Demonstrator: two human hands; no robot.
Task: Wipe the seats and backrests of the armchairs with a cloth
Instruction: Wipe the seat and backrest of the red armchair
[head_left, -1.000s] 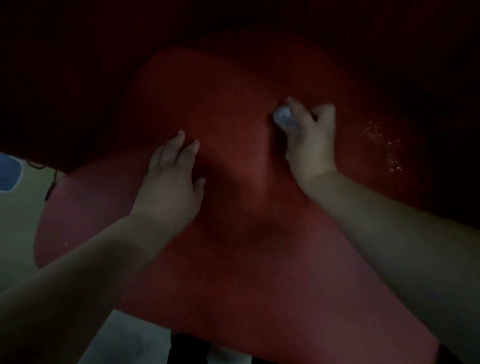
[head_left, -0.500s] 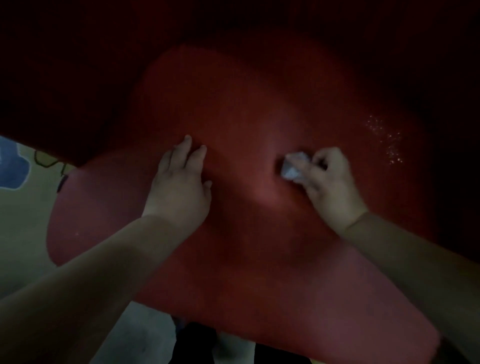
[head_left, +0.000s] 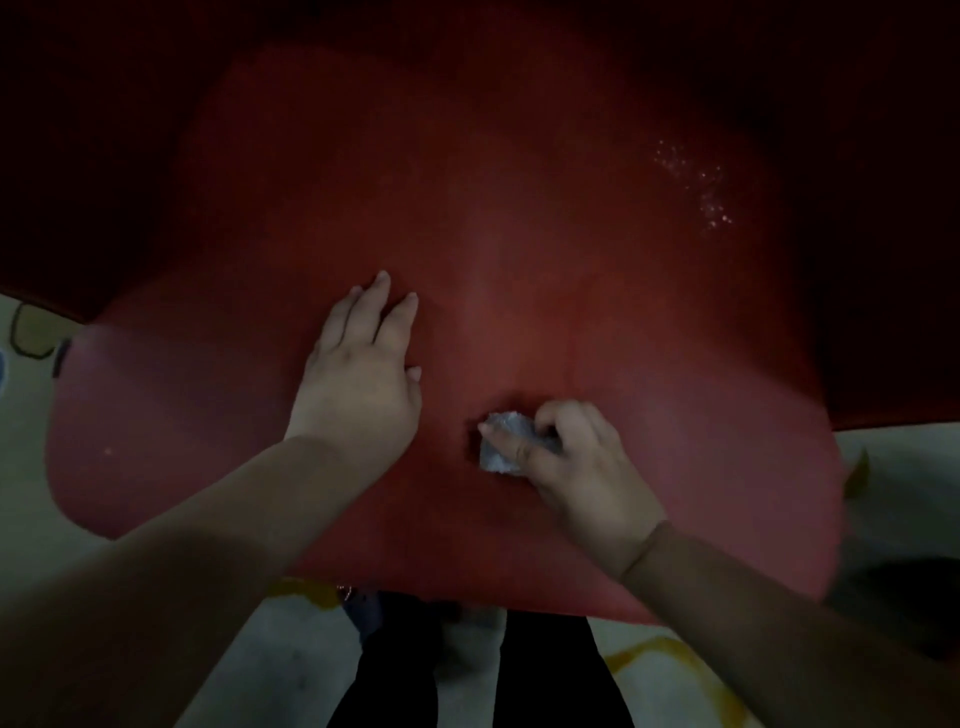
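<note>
A red armchair seat (head_left: 519, 260) fills most of the dim view, with its dark backrest (head_left: 519, 31) rising at the top. My right hand (head_left: 582, 473) presses a small crumpled pale cloth (head_left: 501, 441) onto the front middle of the seat, fingers closed over it. My left hand (head_left: 358, 379) lies flat on the seat to the left of the cloth, palm down, fingers together and empty. A patch of shiny wet specks (head_left: 696, 187) glints on the seat's far right.
A pale floor with yellow and blue markings (head_left: 660, 660) shows in front of the seat and at both sides. My dark trouser legs (head_left: 467, 675) stand against the seat's front edge. A dark cable (head_left: 31, 332) lies on the floor at left.
My right hand has dragged the cloth from the back of the seat toward its front edge. My left hand stays flat on the seat.
</note>
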